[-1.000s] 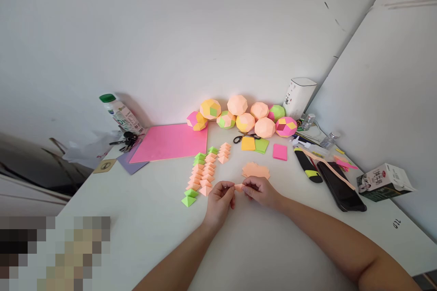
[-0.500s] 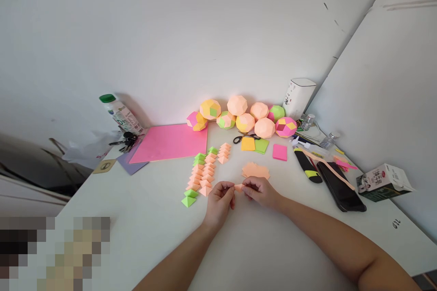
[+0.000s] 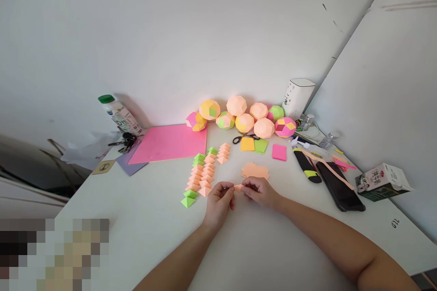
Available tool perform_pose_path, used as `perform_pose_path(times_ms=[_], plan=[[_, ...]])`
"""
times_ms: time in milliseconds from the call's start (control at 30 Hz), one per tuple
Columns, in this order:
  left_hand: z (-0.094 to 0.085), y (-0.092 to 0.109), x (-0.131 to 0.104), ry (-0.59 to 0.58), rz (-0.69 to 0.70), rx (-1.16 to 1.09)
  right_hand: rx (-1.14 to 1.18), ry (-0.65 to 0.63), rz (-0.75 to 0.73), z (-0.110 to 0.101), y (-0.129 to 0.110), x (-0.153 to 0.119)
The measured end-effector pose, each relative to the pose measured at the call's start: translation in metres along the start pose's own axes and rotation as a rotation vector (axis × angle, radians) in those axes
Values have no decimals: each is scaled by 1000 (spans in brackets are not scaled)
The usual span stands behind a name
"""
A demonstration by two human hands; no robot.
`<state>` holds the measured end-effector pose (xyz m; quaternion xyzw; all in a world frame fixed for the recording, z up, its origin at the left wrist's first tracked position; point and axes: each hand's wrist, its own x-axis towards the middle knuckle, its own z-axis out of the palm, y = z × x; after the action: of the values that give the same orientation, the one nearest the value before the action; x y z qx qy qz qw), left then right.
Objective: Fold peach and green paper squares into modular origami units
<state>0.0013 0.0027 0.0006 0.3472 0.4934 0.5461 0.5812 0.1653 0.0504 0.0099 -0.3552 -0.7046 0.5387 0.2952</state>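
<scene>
A small folded peach paper piece (image 3: 238,188) is pinched between my two hands near the middle of the table. My left hand (image 3: 220,202) grips its left end with thumb and fingers, while my right hand (image 3: 260,192) pinches the right end. Just beyond my right hand lies a pile of flat peach papers (image 3: 255,170). Rows of folded peach pieces (image 3: 207,173) stand to the left, with green folded pieces (image 3: 188,202) at the near end and more green ones at the far end.
Several paper balls (image 3: 236,105) line the wall. Scissors (image 3: 236,139), a yellow paper stack (image 3: 247,144) and a pink pad (image 3: 279,152) lie before them. A pink board (image 3: 169,143) and bottle (image 3: 121,114) are left; a phone (image 3: 341,188) and carton (image 3: 383,182) are right.
</scene>
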Motion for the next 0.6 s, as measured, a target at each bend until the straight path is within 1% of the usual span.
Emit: perform_pose_path(times_ms=[200,400,500,533,567,600], plan=[[1,0,-3,-16,6,57,5,1,12,1,-1,0],[4,3,-8,-15,51,70,9,6,7,2,0,0],[6,3,-10,-47,59,158,15,13,19,1,0,1],[7,2,-11,-75,102,219,26,14,26,1,0,0],[8,1,-13,-125,187,312,44,32,31,1,-1,0],[9,0,-14,-200,283,445,60,43,39,1,-1,-1]])
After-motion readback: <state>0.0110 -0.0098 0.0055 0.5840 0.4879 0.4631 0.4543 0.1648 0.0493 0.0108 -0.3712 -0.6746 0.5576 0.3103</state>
